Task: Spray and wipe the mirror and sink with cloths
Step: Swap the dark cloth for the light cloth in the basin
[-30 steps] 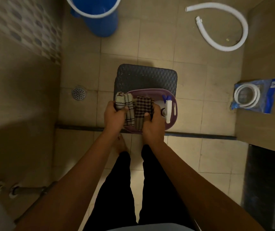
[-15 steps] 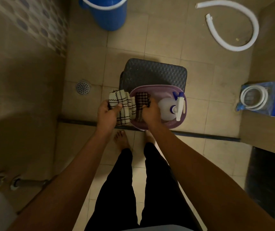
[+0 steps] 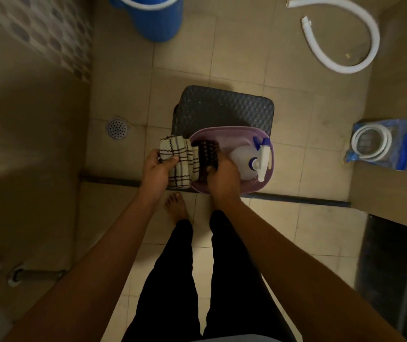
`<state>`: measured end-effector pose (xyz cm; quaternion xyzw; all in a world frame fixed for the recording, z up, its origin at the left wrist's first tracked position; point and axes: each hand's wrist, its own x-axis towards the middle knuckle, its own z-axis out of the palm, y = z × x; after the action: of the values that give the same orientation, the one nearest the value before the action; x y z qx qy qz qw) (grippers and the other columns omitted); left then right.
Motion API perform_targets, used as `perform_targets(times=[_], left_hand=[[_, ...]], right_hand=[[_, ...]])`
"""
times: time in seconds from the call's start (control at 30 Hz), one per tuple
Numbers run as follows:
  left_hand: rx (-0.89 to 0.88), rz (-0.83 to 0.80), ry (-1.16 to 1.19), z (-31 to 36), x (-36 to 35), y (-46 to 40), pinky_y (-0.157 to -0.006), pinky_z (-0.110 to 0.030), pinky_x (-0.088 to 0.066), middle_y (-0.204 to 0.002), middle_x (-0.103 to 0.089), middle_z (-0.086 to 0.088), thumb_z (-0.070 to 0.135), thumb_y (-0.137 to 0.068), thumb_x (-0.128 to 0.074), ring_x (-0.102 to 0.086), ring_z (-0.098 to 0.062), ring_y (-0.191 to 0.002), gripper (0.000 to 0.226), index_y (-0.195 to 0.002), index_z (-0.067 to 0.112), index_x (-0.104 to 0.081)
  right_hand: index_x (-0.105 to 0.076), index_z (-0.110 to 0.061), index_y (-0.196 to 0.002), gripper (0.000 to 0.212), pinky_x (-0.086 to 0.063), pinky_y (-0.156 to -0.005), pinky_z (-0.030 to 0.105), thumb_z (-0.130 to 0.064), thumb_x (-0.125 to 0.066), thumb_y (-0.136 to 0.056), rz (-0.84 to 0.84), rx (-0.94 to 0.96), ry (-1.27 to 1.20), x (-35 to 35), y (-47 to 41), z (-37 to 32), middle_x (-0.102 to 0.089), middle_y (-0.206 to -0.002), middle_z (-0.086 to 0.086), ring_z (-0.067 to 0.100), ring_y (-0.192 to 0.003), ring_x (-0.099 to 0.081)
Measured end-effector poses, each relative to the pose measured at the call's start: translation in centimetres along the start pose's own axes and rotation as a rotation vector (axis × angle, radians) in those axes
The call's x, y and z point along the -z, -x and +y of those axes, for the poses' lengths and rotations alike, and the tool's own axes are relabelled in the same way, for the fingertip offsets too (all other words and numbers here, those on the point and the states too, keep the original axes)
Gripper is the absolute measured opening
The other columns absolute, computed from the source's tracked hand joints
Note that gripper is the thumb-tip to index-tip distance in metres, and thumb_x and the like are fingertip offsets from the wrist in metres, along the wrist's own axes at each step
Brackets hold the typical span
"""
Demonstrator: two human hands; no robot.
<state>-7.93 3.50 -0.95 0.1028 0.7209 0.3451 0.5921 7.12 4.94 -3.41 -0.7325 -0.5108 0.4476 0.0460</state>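
A purple basket [image 3: 224,130] stands on a dark woven stool [image 3: 227,107] in front of my feet. Inside it lies a white spray bottle [image 3: 243,156] with a blue and white trigger head. My left hand [image 3: 156,166] grips a folded white cloth with dark checks [image 3: 179,159], held just over the basket's left rim. My right hand [image 3: 223,177] is closed on a dark brown checked cloth [image 3: 207,154] at the left end of the basket. No mirror or sink basin appears in this view.
A blue bucket [image 3: 155,18] stands at the top. A white corrugated hose [image 3: 340,38] curls on the floor at top right, and a bagged white hose [image 3: 382,144] lies at right. A floor drain [image 3: 117,128] sits left of the stool. A dark threshold strip [image 3: 296,198] crosses the floor.
My left hand has drawn the white checked cloth leftward, past the basket's rim. The right hand still grips the dark cloth in the basket. The view has shifted slightly.
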Motion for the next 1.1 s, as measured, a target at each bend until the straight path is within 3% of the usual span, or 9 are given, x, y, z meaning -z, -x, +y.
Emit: perform_targets(times=[0.13,0.2,0.33,0.47,0.6,0.67,0.73,0.93,1.1], left_hand=[[0.048,-0.023,0.02,-0.1,0.4,-0.4,-0.096,-0.055,-0.052,-0.122,-0.068,-0.012,0.008,-0.093,-0.06,-0.064,-0.032,-0.113,0.028,-0.121,0.011,-0.058],[0.069,-0.029,0.038,-0.1,0.4,-0.6,-0.098,-0.058,-0.05,-0.126,-0.066,-0.016,0.006,-0.092,-0.059,-0.062,-0.035,-0.116,0.026,-0.118,0.013,-0.059],[0.088,-0.037,0.067,-0.2,0.4,-1.0,-0.095,-0.059,-0.051,-0.126,-0.065,-0.016,0.005,-0.092,-0.059,-0.062,-0.037,-0.117,0.024,-0.114,0.016,-0.06],[0.077,-0.037,0.078,-0.6,0.5,-1.3,-0.097,-0.06,-0.049,-0.126,-0.066,-0.015,0.007,-0.093,-0.058,-0.063,-0.036,-0.116,0.027,-0.118,0.015,-0.06],[0.071,-0.039,0.088,-0.8,0.3,-1.3,-0.096,-0.057,-0.051,-0.127,-0.065,-0.015,0.007,-0.094,-0.056,-0.063,-0.036,-0.116,0.033,-0.127,0.011,-0.057],[0.065,-0.041,0.093,-0.9,0.3,-1.4,-0.095,-0.054,-0.052,-0.124,-0.067,-0.014,0.007,-0.094,-0.056,-0.063,-0.035,-0.115,0.03,-0.124,0.012,-0.059],[0.054,-0.048,0.095,-1.0,0.3,-1.4,-0.093,-0.05,-0.054,-0.118,-0.069,-0.01,0.008,-0.094,-0.056,-0.065,-0.032,-0.112,0.026,-0.119,0.015,-0.06],[0.038,-0.062,0.108,-1.1,0.2,-1.4,-0.074,-0.037,-0.059,-0.11,-0.071,-0.006,0.008,-0.094,-0.056,-0.069,-0.024,-0.097,0.025,-0.118,0.014,-0.061],[0.036,-0.08,0.129,-1.2,0.3,-1.6,-0.08,-0.04,-0.059,-0.113,-0.07,-0.008,0.006,-0.094,-0.055,-0.068,-0.025,-0.099,0.023,-0.115,0.016,-0.061]], right_hand=[[-0.068,-0.018,-0.097,0.015,-0.044,-0.072,0.006,-0.011,-0.056,-0.094,0.229,0.045,0.002,4.2,4.2,2.6,-0.064,-0.086,-0.01,-0.003,-0.073,-0.055],[-0.07,-0.018,-0.089,0.011,-0.04,-0.07,0.002,-0.013,-0.06,-0.093,0.371,0.011,-0.022,6.5,5.2,4.3,-0.065,-0.08,-0.009,-0.003,-0.069,-0.055],[-0.06,-0.014,-0.075,0.017,-0.04,-0.065,0.008,-0.014,-0.06,-0.092,0.393,-0.042,-0.062,8.5,5.3,5.7,-0.057,-0.064,-0.006,0.003,-0.059,-0.054],[-0.057,-0.01,-0.07,0.026,-0.044,-0.056,0.026,-0.026,-0.067,-0.088,0.448,-0.019,-0.068,9.3,5.5,6.2,-0.054,-0.057,-0.001,0.008,-0.05,-0.047],[-0.054,-0.018,-0.099,0.038,-0.057,-0.063,0.037,-0.05,-0.067,-0.083,0.475,0.093,-0.033,10.2,5.3,6.2,-0.061,-0.088,-0.006,0.012,-0.069,-0.061],[-0.053,-0.02,-0.118,0.049,-0.058,-0.067,0.028,-0.05,-0.069,-0.083,0.407,0.21,-0.004,10.3,4.9,5.8,-0.061,-0.11,-0.006,0.009,-0.086,-0.062],[-0.053,-0.018,-0.123,0.054,-0.053,-0.067,0.022,-0.051,-0.07,-0.083,0.336,0.327,0.153,10.2,4.1,5.2,-0.062,-0.113,-0.003,0.009,-0.088,-0.06],[-0.063,-0.008,-0.102,0.028,-0.058,-0.063,0.035,-0.033,-0.066,-0.091,0.374,0.393,0.298,9.1,2.1,4.3,-0.069,-0.094,0.01,0.025,-0.076,-0.067],[-0.063,-0.009,-0.103,0.029,-0.058,-0.071,0.038,-0.036,-0.064,-0.091,0.463,0.209,0.196,8.2,1.6,3.3,-0.069,-0.093,0.009,0.023,-0.079,-0.066]])
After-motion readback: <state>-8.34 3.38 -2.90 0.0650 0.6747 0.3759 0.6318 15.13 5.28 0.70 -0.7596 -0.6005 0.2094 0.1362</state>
